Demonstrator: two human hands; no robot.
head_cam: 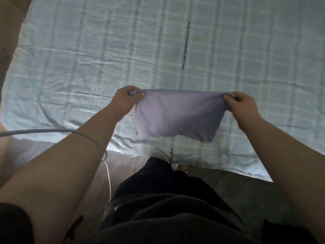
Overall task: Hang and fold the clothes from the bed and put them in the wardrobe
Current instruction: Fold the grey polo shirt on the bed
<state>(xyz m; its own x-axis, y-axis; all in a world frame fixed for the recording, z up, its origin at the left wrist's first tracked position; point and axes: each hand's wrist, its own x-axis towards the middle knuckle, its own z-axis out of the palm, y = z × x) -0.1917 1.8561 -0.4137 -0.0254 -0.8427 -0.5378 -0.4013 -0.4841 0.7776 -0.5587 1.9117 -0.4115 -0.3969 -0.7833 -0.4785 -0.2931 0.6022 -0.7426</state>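
Bed surface, seen from its near edge: pale blue-green checked sheet (88, 67), creased, filling the upper field.

1. Left hand (125, 101): fingers and thumb curled round the top-left corner of a lilac garment (177, 117).
2. Right hand (244, 106): pinching the top-right corner in the same way.
3. Garment: stretched taut between the 2 hands, already doubled into a compact oblong. Its lower edge hangs over the sheet near the bed's edge; whether it touches cannot be told.

Progress, as judged: folding of this piece is well advanced. Laying it flat or 1 more fold is left, then the carry to the wardrobe, which is out of view. No other clothes and no hanger show on the visible sheet, so the task may be near its end.

Surroundings: grey cable (52, 130) crossing the left forearm; person's dark clothing (167, 199) below; dull grey floor (228, 184) beside the bed.
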